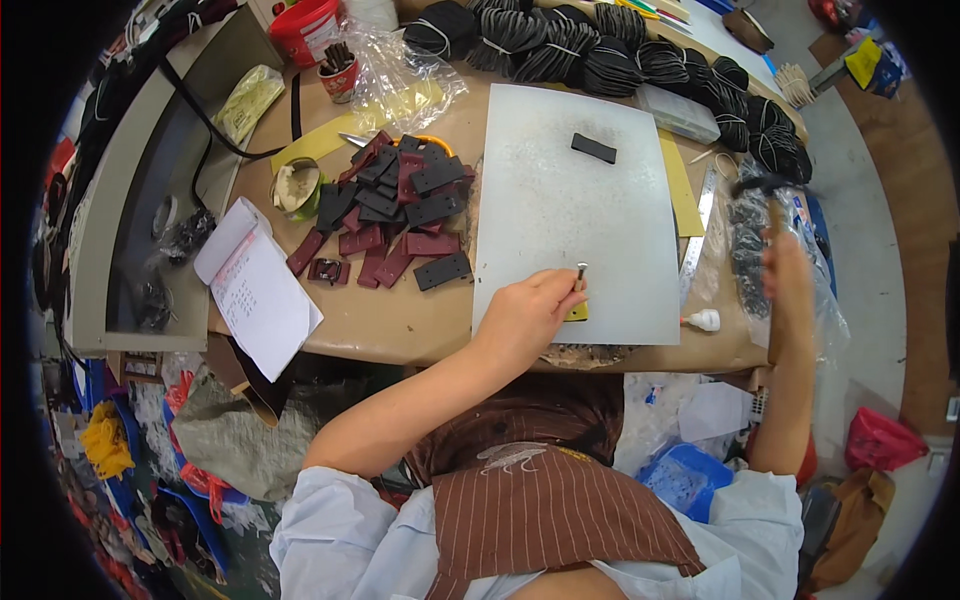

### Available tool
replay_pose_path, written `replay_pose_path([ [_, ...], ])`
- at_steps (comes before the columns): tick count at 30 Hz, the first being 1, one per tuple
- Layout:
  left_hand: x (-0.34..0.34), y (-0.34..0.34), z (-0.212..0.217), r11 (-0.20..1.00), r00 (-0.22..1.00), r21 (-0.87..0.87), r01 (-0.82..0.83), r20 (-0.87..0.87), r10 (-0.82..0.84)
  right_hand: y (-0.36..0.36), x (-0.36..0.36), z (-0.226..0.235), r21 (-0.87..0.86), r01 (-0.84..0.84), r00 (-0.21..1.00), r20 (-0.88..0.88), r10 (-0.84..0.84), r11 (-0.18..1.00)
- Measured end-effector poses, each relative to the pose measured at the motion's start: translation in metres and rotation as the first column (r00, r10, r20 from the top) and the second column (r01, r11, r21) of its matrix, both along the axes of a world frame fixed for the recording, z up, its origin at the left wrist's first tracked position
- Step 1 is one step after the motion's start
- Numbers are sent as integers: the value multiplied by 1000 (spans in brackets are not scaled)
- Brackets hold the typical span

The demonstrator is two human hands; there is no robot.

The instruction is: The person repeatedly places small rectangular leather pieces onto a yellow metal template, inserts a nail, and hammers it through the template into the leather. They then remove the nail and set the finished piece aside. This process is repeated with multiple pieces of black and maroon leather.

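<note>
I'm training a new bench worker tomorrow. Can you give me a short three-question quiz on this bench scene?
1. True or false: the left hand steadies a metal punch upright on the grey board.
2. What does the raised right hand grip? A) scissors B) hammer C) ruler
3. Fill in: the pile of black and dark red pieces lies to the board's ____.

Key: 1 true; 2 B; 3 left.
</note>
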State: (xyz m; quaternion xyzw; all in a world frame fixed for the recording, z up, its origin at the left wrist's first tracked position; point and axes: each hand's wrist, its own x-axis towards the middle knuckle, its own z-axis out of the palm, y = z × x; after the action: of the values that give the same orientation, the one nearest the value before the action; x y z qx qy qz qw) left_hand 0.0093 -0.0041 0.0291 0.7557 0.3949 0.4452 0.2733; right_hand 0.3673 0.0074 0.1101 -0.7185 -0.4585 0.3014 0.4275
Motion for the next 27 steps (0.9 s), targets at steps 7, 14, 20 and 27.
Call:
replay_pose_path([
  [7,3,-8,4,998,988,47,40,-150,-33,-45,-110,86,-44,-668,636,485,600,743],
  [14,-1,-5,0,998,996,-49,-43,-79,39,-43,-86,103,243,-187,981,101,167,952],
  [20,2,-8,6,994,994,60,94,-57,-91,-44,-73,151,538,-408,892,61,448,738],
  [27,1,-5,-5,998,983,-9,-66,-174,64,-33,-125,76,-290,-514,643,493,587,807],
])
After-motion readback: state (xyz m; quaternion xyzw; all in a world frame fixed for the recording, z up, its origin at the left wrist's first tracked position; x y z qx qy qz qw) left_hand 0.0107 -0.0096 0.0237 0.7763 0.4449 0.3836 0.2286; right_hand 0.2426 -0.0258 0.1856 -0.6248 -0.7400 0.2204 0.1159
